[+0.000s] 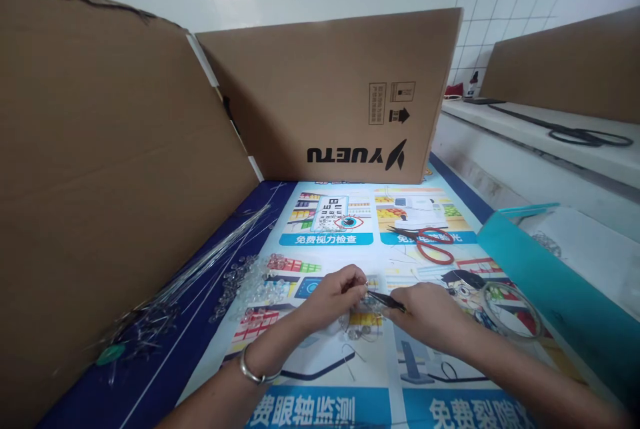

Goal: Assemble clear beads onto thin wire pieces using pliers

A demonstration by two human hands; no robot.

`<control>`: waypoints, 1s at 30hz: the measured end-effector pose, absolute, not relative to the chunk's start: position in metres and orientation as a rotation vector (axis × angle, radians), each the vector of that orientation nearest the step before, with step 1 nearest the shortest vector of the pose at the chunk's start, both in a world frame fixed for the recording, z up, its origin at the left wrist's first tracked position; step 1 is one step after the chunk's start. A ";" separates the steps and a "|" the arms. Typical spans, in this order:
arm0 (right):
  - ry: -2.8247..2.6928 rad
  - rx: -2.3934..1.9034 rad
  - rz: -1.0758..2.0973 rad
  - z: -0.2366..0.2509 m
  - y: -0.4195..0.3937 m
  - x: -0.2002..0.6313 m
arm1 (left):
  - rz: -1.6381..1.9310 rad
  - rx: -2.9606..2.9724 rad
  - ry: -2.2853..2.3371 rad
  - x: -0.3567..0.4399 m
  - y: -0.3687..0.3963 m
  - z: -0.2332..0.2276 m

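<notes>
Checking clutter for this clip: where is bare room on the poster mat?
Free: the poster mat between the cardboard box and red scissors, and its near edge. Crowded: clear beads and wires left; both hands mid-mat.

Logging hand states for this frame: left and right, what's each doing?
Left hand: closed, pinching a small clear beadwork piece.
Right hand: closed on thin dark pliers, tip at the piece.

Two hands (pixel 335 292), one red scissors (pixel 430 242), three cardboard panels (pixel 330 96).
</notes>
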State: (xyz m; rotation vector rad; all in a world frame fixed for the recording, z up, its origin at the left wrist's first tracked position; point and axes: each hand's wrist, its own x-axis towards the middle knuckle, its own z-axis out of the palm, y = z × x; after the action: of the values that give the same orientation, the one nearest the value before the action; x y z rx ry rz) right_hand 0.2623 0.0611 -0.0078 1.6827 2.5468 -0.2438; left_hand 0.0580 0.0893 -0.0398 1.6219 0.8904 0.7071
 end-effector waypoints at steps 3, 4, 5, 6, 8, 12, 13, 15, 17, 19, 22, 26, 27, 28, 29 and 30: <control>2.539 1.686 -0.252 -0.008 0.061 0.262 | 0.697 1.681 0.926 0.058 0.089 -0.040; 2.532 1.683 -0.264 -0.009 0.061 0.262 | 0.694 1.692 0.936 0.058 0.089 -0.040; 2.527 1.681 -0.274 -0.009 0.061 0.262 | 0.692 1.696 0.943 0.058 0.090 -0.040; 2.525 1.677 -0.282 -0.009 0.061 0.262 | 0.692 1.692 0.946 0.058 0.090 -0.040; 2.527 1.666 -0.289 -0.009 0.060 0.262 | 0.699 1.678 0.937 0.058 0.090 -0.040; 2.548 1.635 -0.242 -0.008 0.061 0.262 | 0.708 1.700 0.918 0.058 0.091 -0.040; 2.557 1.626 -0.224 -0.008 0.060 0.262 | 0.703 1.715 0.925 0.058 0.092 -0.040; 2.576 1.613 -0.191 -0.007 0.060 0.261 | 0.693 1.749 0.945 0.057 0.092 -0.040; 2.582 1.614 -0.166 -0.004 0.059 0.261 | 0.683 1.792 0.960 0.056 0.092 -0.040; 2.571 1.629 -0.138 0.000 0.057 0.260 | 0.681 1.845 0.966 0.056 0.092 -0.039; 2.554 1.647 -0.076 0.007 0.053 0.258 | 0.706 1.914 0.964 0.056 0.091 -0.038; 2.539 1.597 -0.041 0.014 0.051 0.255 | 0.714 1.983 0.989 0.056 0.090 -0.038; 2.543 1.576 -0.051 0.015 0.051 0.254 | 0.703 1.994 1.002 0.055 0.090 -0.038; 2.549 1.563 -0.067 0.015 0.052 0.254 | 0.676 2.008 1.014 0.055 0.090 -0.037; 2.562 1.552 -0.094 0.014 0.053 0.254 | 0.666 2.028 1.031 0.054 0.090 -0.035; 2.557 1.569 -0.107 0.012 0.054 0.254 | 0.651 2.047 1.038 0.054 0.090 -0.035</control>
State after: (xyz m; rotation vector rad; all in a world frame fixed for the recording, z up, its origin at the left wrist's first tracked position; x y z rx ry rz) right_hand 0.2543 0.0542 0.0122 1.5690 2.5568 -0.1069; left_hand 0.0537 0.0902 -0.0346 2.0470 1.0378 0.6506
